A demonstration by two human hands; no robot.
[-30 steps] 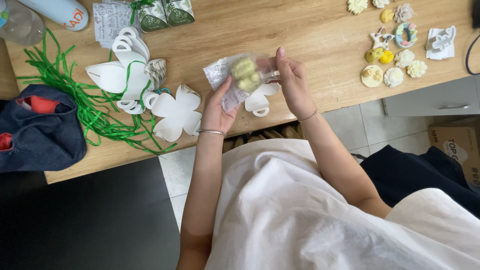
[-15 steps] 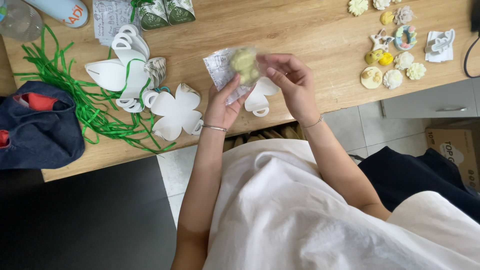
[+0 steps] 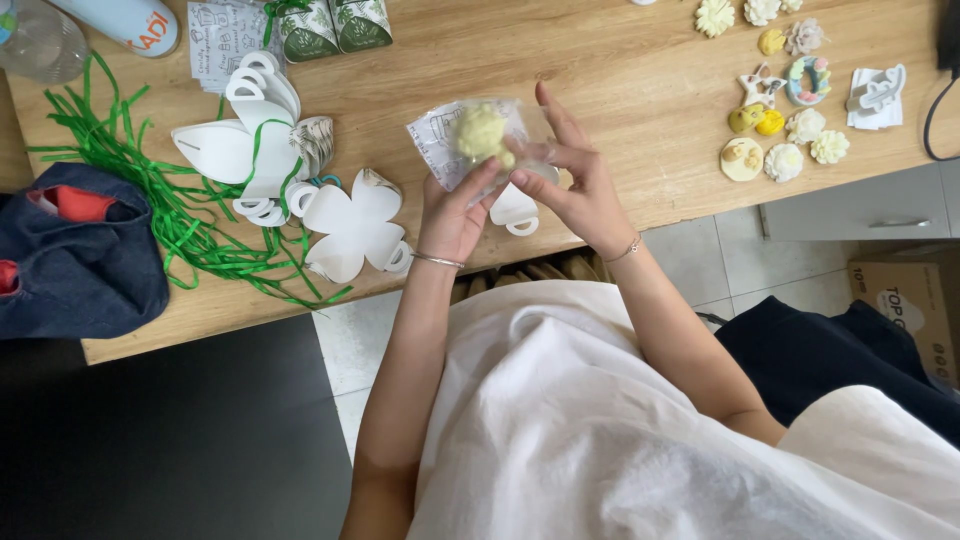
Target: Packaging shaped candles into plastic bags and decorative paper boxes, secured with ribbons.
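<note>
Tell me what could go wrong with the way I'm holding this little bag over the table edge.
Both hands, left and right, pinch the clear bag by fingertips only, so the pale yellow piece inside might slip out or get squashed if the grip tightens. The bag sits near the table edge, so a drop could land on the floor. The green ribbon nearby could snag a sleeve.

Surface: a light wooden table (image 3: 620, 70) filled the upper frame.
Left: green ribbon strands (image 3: 150, 200), white flat box cutouts (image 3: 352, 225), and a dark denim bag (image 3: 85, 255) lay there.
Upper left: two folded green boxes (image 3: 335, 25) stood.
Upper right: small moulded pastel shapes (image 3: 785, 110) were laid out.
</note>
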